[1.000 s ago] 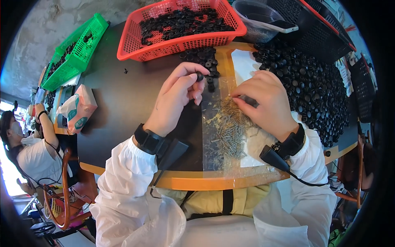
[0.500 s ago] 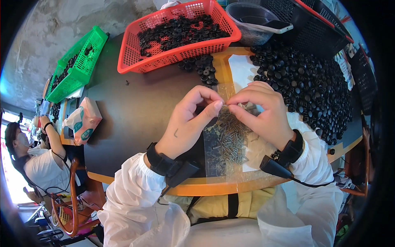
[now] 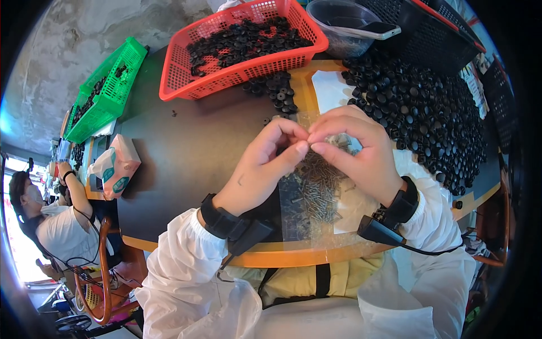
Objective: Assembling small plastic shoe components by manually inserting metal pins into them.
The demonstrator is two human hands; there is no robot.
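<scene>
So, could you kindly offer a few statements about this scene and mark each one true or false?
1. The left hand and the right hand are held far apart. False: their fingertips are close together.
2. Small metal screws lie loose near the right hand. True.
3. The tissue pack is to the right of both hands. False: the tissue pack is to the left of the left hand.
4. The red basket is empty. False: black pieces lie in it.
5. Black caps are heaped on the table's right side. True.

Pale lettering stands on a rounded teal label (image 3: 120, 184) on the pink tissue pack (image 3: 129, 157).
</scene>
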